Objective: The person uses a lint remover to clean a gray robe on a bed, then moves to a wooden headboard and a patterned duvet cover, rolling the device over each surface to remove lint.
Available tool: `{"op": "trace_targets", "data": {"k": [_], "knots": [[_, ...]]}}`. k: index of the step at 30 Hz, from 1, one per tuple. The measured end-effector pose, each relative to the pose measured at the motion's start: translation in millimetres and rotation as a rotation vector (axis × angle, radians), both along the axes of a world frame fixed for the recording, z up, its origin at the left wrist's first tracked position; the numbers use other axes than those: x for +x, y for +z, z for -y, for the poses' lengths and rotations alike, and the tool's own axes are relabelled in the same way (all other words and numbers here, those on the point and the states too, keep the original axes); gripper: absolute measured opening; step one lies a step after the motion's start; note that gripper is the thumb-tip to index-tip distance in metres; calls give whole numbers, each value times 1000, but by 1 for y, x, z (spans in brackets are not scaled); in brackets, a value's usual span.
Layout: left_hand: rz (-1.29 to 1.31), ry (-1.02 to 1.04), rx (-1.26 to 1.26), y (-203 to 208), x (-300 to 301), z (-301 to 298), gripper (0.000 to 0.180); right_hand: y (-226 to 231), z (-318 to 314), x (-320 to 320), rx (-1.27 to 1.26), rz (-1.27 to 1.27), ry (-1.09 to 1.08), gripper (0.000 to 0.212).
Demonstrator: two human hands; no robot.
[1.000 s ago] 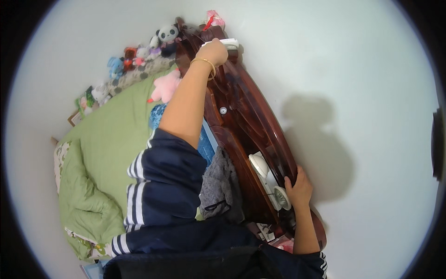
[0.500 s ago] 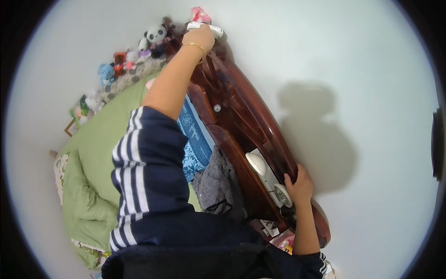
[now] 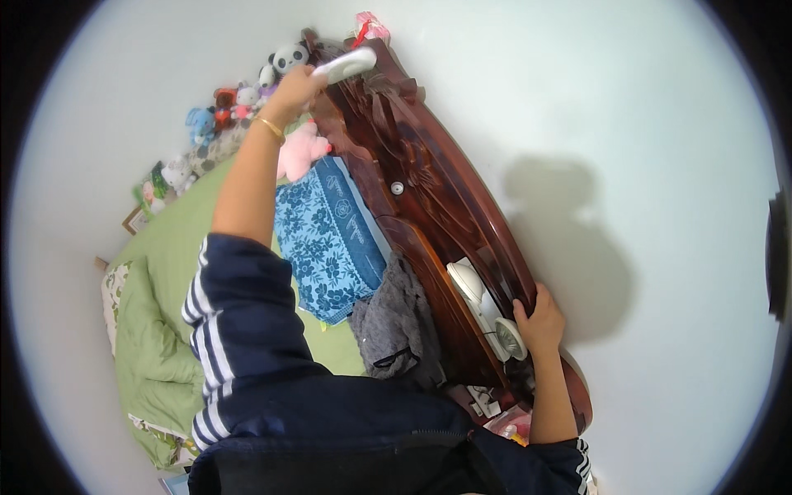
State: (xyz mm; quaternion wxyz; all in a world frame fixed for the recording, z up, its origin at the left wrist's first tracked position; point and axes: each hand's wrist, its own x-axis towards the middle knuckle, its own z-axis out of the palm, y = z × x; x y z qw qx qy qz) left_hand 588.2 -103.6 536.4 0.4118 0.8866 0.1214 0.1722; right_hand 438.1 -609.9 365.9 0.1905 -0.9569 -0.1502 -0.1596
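My left hand [image 3: 293, 89] is raised near the far end of the headboard, closed around one end of a long white object [image 3: 348, 66] with a rounded tip. I cannot make out its exact kind. Beneath it lies the dark red-brown carved wooden headboard [image 3: 437, 177]. My right hand [image 3: 543, 322] grips the headboard's top edge at the near right, its thumb on the inner side. Beside that hand, on the ledge, are a small round white fan [image 3: 510, 338] and a white rounded device [image 3: 466, 280].
A panda plush [image 3: 289, 58] and several other soft toys line the bed's far side. A pink plush [image 3: 303, 153], a blue floral folded textile [image 3: 322, 239] and a grey fluffy cloth [image 3: 392, 318] lie along the headboard. A pink wrapped item [image 3: 373, 29] sits at the far end.
My left hand has moved left and slightly down with the white object, which now tilts toward the right. The blue textile and pink plush have come into fuller view. My right hand keeps its hold.
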Motion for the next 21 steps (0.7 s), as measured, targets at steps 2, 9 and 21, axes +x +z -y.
{"op": "trace_targets", "data": {"k": [2, 9, 21], "knots": [[-25, -214, -385, 9, 10, 0, 35, 1, 2, -1, -21, -21, -26, 45], [170, -443, -974, 23, 34, 54, 33, -1, 2, 2, 2, -2, -12, 45], [120, -339, -161, 41, 47, 114, 60, -5, 6, 3, 7, -3, -20, 44]]}}
